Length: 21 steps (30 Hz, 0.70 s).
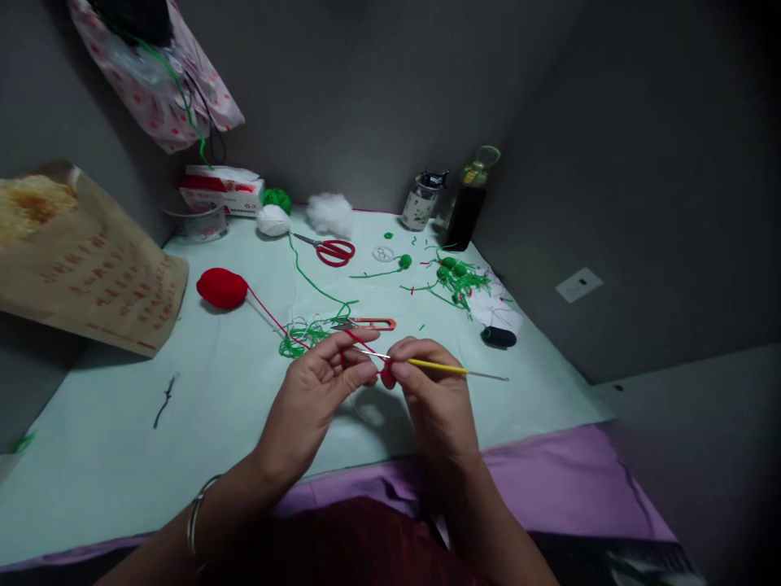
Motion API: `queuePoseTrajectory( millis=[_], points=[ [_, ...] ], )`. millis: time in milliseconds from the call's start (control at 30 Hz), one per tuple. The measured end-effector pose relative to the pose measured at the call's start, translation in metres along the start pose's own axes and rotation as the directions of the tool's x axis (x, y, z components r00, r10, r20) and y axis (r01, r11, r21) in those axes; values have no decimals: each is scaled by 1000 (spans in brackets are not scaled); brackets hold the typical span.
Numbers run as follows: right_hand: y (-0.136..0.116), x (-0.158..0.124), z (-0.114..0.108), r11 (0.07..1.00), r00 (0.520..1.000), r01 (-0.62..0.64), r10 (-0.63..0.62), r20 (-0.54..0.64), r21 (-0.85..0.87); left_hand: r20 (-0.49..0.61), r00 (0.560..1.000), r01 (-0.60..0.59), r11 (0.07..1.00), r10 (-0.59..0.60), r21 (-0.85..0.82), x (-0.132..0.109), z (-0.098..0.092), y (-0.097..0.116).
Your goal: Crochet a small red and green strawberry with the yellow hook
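My left hand [320,381] pinches a red yarn strand [274,319] and a small red crocheted piece [386,375], fingers closed. The strand runs back left to a red yarn ball [222,287] on the pale green table [183,423]. My right hand [430,382] grips a yellow-handled crochet hook [439,367], its metal end sticking out to the right and its tip at the red piece. Both hands hover above the table's near middle.
Green yarn scraps [305,334] and orange snips [366,324] lie just beyond my hands. Red scissors [333,251], white yarn ball [272,220], stuffing [330,213], a jar [420,202] and a dark bottle [467,210] stand at the back. A paper bag [85,268] sits left.
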State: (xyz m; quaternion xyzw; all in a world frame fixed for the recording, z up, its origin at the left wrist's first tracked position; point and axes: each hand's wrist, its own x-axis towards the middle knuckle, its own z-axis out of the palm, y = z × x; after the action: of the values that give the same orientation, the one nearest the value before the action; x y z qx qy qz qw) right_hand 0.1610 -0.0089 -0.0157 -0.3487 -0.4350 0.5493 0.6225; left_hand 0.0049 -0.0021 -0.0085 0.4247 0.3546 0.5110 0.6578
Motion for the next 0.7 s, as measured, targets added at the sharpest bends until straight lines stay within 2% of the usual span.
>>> queuePoseTrajectory(
  millis=[100,233,400,500,600,700],
  points=[
    [-1,2,3,994,995,-55,62,-73,97,10,1000,13,1000,-13,-3,-1,-3,0],
    [-4,4,7,985,989,-78,95,-110,152,0,1000,22,999,-22,-27,-1,-2,2],
    [-2,5,11,982,979,-101,127,-159,159,-59,997,46,983,-57,-177,-1,5,6],
    [0,5,13,980,978,-112,138,-157,167,-86,995,21,971,-42,-239,-1,8,6],
    [2,5,15,985,981,-77,103,-163,156,-132,991,-36,981,11,-191,-2,7,3],
    [6,4,17,995,984,-10,28,-177,102,-122,990,-82,995,73,-65,-2,5,0]
  ],
)
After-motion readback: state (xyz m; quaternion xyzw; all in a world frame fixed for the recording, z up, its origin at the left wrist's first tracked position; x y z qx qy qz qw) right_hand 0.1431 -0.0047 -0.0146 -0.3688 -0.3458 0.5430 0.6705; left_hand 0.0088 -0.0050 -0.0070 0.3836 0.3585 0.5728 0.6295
